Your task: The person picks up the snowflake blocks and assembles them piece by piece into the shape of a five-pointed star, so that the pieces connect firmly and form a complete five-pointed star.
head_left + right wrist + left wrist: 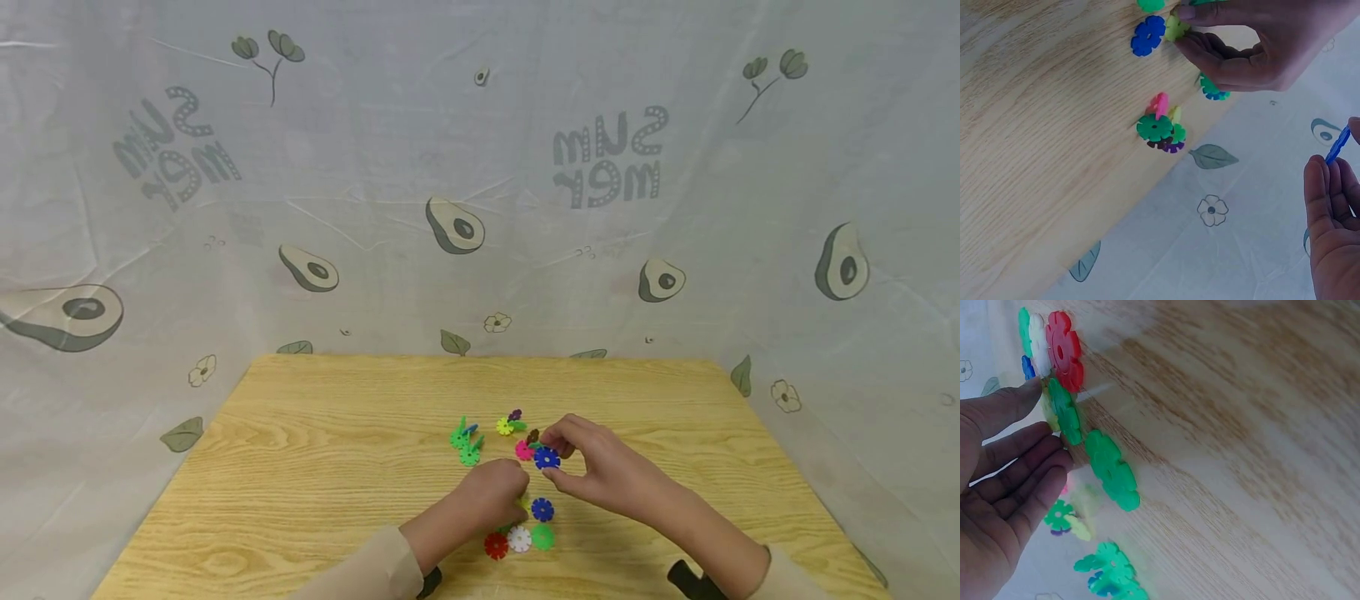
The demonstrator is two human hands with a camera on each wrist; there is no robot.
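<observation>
My right hand pinches a blue notched plastic disc between thumb and fingertips; the same blue disc shows edge-on in the right wrist view. Lower on the table, my left hand has its thumb and fingertips on a yellow notched disc, pinching it. Beside that lie another blue disc, a light green disc, a white disc and a red disc. Near the left fingertips, the left wrist view shows two green discs, one close by and one farther out.
Joined green pieces with a blue one stand left of centre on the wooden table. Behind the right fingertips is a cluster with a pink disc, near a yellow, green and purple group. A printed curtain hangs behind.
</observation>
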